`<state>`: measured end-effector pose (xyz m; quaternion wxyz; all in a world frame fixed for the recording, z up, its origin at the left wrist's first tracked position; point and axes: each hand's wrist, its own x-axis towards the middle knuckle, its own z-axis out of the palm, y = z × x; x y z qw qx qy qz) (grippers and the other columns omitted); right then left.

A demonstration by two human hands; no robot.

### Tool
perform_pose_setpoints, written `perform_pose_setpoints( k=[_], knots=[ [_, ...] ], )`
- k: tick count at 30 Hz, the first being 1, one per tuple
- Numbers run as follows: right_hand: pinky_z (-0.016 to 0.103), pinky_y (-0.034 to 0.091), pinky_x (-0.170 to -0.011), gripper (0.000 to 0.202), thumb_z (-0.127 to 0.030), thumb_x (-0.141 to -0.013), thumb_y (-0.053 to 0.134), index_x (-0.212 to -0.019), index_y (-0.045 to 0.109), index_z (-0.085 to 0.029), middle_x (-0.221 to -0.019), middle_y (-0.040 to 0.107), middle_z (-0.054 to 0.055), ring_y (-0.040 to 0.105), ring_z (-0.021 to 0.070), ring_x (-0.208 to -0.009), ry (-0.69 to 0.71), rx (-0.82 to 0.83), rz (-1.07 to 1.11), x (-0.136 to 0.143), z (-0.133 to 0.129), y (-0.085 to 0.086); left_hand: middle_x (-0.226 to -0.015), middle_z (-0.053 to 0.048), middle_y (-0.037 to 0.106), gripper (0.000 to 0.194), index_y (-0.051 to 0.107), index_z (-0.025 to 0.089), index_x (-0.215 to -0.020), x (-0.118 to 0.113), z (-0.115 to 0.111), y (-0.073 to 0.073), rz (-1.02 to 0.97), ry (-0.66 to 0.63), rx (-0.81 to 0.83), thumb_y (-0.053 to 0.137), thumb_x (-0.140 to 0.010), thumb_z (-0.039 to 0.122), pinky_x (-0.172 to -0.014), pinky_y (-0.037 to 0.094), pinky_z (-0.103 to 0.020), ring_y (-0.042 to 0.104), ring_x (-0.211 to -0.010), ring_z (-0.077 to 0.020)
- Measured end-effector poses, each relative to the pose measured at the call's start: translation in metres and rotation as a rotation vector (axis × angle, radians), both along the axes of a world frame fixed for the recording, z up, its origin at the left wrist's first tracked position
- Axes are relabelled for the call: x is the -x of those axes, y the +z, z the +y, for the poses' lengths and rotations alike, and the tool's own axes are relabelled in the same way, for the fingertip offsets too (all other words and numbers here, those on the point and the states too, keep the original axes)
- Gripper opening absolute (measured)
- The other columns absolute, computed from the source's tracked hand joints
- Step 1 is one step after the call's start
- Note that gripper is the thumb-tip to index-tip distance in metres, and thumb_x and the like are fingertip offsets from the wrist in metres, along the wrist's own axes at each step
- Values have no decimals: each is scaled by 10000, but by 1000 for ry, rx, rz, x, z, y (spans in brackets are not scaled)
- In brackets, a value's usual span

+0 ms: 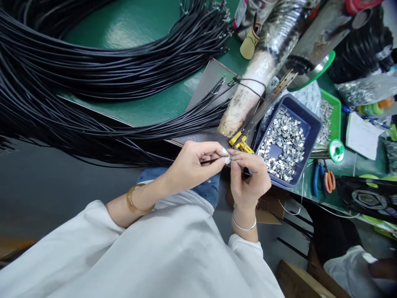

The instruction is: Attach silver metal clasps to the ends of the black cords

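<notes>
Pinched in my left hand [198, 163] is a thin black cable [209, 161], close to its end. My right hand [249, 174] meets it fingertip to fingertip, closed on the cable's tip or a small part there that the fingers mostly hide. Some fingertips have a whitish wrap. Just beyond the hands lies a yellow-handled tool [241, 142]. A dark blue tray [312, 120] full of small shiny metal clips [287, 138] stands to the right of my right hand. A bundle of black cables [173, 128] runs along the table edge at the left.
A larger bundle of black cables [124, 70] covers the green table [133, 25]. A plastic-wrapped tube [248, 89] slants above the hands. Farther right are a green tray [336, 107], blue-handled pliers [316, 180] and orange-handled scissors [329, 181]. Another person's sleeve [350, 267] shows at lower right.
</notes>
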<state>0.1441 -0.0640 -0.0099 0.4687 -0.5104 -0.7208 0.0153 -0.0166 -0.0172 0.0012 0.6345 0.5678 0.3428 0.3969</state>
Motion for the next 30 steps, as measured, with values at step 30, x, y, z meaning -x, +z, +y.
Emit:
perform_pose_setpoints(
  k=[30],
  knots=[
    [274, 652, -751, 189, -94, -864, 704, -960, 616, -231, -1041, 787, 32, 773, 156, -886, -188, -127, -12, 6, -3, -18, -714, -28, 726, 69, 776, 135, -726, -11, 9, -8, -74, 98, 129, 771, -728, 204, -600, 505, -191, 606, -623, -101]
  ],
)
